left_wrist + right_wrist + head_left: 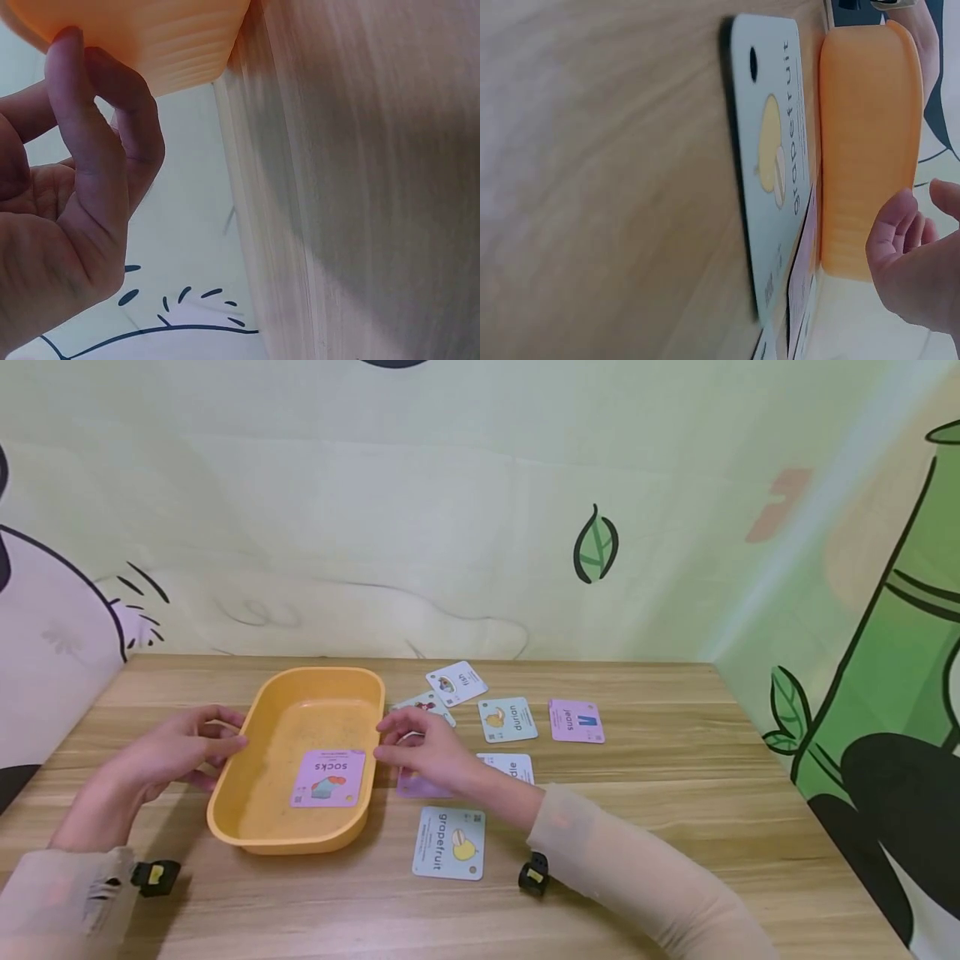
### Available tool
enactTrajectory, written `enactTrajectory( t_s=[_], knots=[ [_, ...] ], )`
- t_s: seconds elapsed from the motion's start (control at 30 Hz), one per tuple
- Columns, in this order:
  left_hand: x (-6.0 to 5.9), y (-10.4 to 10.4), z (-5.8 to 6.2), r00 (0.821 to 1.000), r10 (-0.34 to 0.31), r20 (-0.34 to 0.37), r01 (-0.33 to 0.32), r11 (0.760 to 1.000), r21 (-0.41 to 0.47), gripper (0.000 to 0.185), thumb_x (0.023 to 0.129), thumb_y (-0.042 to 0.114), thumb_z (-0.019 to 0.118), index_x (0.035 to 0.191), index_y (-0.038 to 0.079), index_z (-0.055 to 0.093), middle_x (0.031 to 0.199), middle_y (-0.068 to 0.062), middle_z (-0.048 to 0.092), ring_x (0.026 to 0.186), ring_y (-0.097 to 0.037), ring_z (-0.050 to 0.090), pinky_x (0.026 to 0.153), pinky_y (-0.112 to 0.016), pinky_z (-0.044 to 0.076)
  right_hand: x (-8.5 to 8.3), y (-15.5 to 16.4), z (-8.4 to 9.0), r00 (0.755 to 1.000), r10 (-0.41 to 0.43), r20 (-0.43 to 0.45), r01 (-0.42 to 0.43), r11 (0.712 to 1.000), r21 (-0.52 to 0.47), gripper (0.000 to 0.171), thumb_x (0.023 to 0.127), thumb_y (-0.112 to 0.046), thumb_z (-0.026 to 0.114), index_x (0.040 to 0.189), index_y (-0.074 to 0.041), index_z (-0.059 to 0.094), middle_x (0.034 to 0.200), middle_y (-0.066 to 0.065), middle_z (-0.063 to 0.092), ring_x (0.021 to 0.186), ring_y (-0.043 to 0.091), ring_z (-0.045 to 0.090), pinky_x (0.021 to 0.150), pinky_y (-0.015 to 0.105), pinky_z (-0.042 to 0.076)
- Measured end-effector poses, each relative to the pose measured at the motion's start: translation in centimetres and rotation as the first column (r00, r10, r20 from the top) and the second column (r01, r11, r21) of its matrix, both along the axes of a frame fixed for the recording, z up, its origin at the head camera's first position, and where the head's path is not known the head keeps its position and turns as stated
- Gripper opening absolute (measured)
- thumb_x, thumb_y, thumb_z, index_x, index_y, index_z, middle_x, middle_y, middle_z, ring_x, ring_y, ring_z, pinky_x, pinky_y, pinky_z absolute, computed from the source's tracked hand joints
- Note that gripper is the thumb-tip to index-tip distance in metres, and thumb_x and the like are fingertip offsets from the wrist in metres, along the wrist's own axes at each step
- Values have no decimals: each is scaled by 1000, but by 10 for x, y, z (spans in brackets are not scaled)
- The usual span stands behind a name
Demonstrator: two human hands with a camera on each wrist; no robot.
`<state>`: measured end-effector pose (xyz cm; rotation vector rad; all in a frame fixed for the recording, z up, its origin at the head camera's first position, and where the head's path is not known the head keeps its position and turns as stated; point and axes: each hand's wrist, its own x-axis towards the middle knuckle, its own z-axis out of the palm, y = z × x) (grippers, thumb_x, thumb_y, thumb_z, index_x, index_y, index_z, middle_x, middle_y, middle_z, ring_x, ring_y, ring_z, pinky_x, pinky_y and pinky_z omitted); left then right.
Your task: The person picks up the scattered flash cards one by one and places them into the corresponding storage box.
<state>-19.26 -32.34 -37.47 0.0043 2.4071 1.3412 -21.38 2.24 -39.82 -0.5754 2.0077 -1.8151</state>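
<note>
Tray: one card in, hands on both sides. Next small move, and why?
Probably lower the right hand onto the purple card lying under it and pinch it. The tray holds only the socks card, the left hand touches the tray's left side, and the right hand holds nothing beside the right rim, so that card looks like the nearest one to take.

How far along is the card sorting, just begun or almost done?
Early, it seems. One pink "socks" card already lies in the yellow plastic tray. The left hand touches the tray's side; the right hand hovers at its other rim. The "grapefruit" card and others remain on the wooden table.
</note>
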Motion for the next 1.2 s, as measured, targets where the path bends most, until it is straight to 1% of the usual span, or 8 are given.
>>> enactTrajectory(
  t_s=[0.3,0.47,0.53,0.7,0.83,0.93,1.07,1.2],
  knots=[
    [-1,0,0,1000,-2,-5,1,1000,-4,53,106,17,58,144,-10,33,116,-19,56,87,-23,58,69,-41,60,-6,22,1,996,70,-48,-65,994,93,32,95,-6,73,123,3,62,103,6,62,80,16,62,63,30,52],
    [-1,-2,0,1000,-4,0,4,1000,-2,54,106,18,59,144,-9,33,114,-18,56,84,-23,58,67,-40,60,-12,39,4,994,100,-51,-90,981,174,34,95,-10,74,124,3,61,105,7,62,84,25,62,66,32,54],
    [-2,-1,0,1000,-3,5,3,1000,-3,54,106,19,59,144,-9,33,114,-18,56,84,-23,59,68,-40,60,-15,48,6,993,104,-52,-91,975,203,35,95,-11,73,125,3,60,107,8,62,87,27,62,69,35,56],
    [-2,-1,0,1000,-5,10,5,1000,-7,54,106,18,59,144,-9,33,115,-18,56,84,-24,60,68,-40,60,-21,72,8,996,79,-39,-67,966,248,40,97,-12,71,132,3,58,112,10,62,94,30,62,77,43,57],
    [-3,-1,0,1000,-5,7,5,1000,-7,52,106,17,58,144,-9,33,115,-18,56,84,-23,60,67,-39,60,-28,94,9,998,60,-23,-51,955,291,42,97,-11,70,134,3,57,114,11,62,97,30,61,76,39,55],
    [-3,-1,-1,1000,-6,5,6,1000,-3,51,107,16,57,144,-9,33,114,-18,56,83,-23,60,67,-39,60,-34,110,8,999,43,-19,-34,935,352,42,96,-14,71,134,2,60,114,10,62,98,25,59,79,35,53],
    [-3,-1,-2,1000,-3,10,3,1000,-3,51,106,16,57,143,-9,33,114,-18,56,83,-23,60,67,-40,60,-42,131,4,999,7,-35,8,908,419,41,94,-18,73,131,-1,63,114,9,62,100,24,57,81,36,52],
    [-2,0,-1,1000,-2,12,2,1000,-7,51,106,16,57,143,-9,33,114,-18,56,82,-24,60,67,-40,60,-47,149,2,996,-40,-78,70,894,443,41,92,-15,75,128,1,63,114,12,62,100,27,57,79,38,52]
  ],
)
